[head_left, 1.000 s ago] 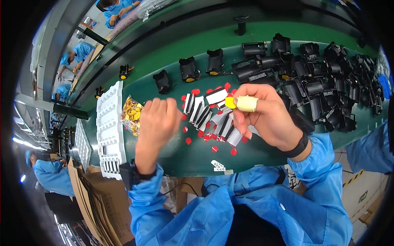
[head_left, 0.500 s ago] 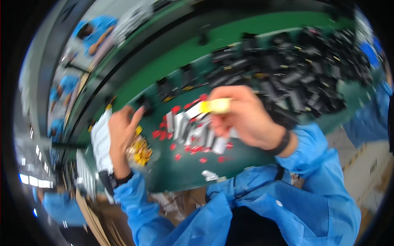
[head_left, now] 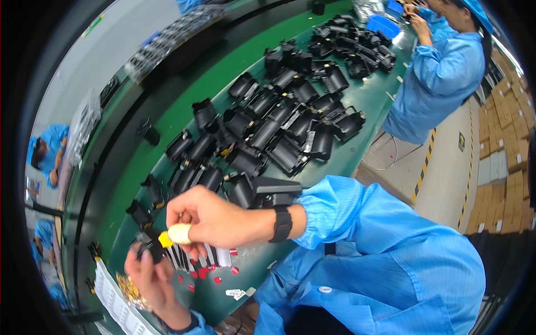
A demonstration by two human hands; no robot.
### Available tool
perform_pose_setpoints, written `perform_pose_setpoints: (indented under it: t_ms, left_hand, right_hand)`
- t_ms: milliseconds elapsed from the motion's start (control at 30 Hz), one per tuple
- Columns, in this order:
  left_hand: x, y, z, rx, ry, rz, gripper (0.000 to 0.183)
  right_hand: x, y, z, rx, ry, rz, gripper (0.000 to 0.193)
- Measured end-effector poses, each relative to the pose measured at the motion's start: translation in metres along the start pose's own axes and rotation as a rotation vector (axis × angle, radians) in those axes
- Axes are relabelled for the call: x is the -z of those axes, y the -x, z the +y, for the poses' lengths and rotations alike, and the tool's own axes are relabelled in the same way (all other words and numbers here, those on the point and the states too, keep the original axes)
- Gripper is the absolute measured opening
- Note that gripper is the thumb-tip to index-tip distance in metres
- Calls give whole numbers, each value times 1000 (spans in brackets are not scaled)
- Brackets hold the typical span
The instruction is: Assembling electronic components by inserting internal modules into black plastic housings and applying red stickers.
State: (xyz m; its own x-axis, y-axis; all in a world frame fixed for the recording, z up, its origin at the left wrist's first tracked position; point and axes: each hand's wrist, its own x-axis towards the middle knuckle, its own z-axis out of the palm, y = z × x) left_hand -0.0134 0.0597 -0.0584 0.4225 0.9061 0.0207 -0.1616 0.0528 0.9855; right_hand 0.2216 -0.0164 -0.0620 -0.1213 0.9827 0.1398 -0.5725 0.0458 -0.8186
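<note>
My left hand [head_left: 151,282] has its fingers closed around a black plastic housing [head_left: 149,244], which the fingers partly cover. Right beside it, my right hand [head_left: 209,218] pinches a small yellow piece [head_left: 165,239]. A pale yellow finger cot [head_left: 180,233] covers one of its fingertips. The yellow piece is close to the housing; whether they touch I cannot tell. Beneath my right hand lies a row of silver-and-black strips [head_left: 220,257], partly hidden. Red round pieces [head_left: 202,273] are scattered around them on the green table [head_left: 212,301].
Many black housings [head_left: 285,153] cover the table ahead and to the right. Small yellow-gold parts [head_left: 129,290] lie left of my left hand, near a white printed sheet [head_left: 114,301]. White labels [head_left: 235,293] lie near the front edge. A co-worker in blue [head_left: 441,78] stands far right.
My view has turned to the right. My left hand, apart and empty before, now holds a black housing. My right hand has brought the yellow piece over beside it.
</note>
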Motion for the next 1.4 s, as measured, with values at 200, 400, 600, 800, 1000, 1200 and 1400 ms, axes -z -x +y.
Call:
perform_pose_setpoints:
  t_ms: [200,400,600,800,1000,1200,1400]
  left_hand:
    - [-50,1,11,121,-115,-224,36]
    - [-37,1,-1,50,-212,-281,18]
    - [-33,6,6,66,-404,-335,19]
    - [-44,0,4,-79,-551,-385,23]
    - [-31,19,-3,-158,-552,-229,29]
    - [-18,13,-9,-52,-322,-345,33]
    - [2,20,-27,-187,-178,-57,38]
  right_hand:
    - [1,-2,-13,5,91,-27,11]
    - [-5,1,-15,-26,361,-50,12]
    - [-1,-1,-1,-18,658,-98,14]
    - [3,3,-9,174,895,-84,14]
    - [-2,-7,8,72,831,-208,13]
    - [2,5,4,211,839,-88,15]
    - [-8,9,-6,210,698,-32,27]
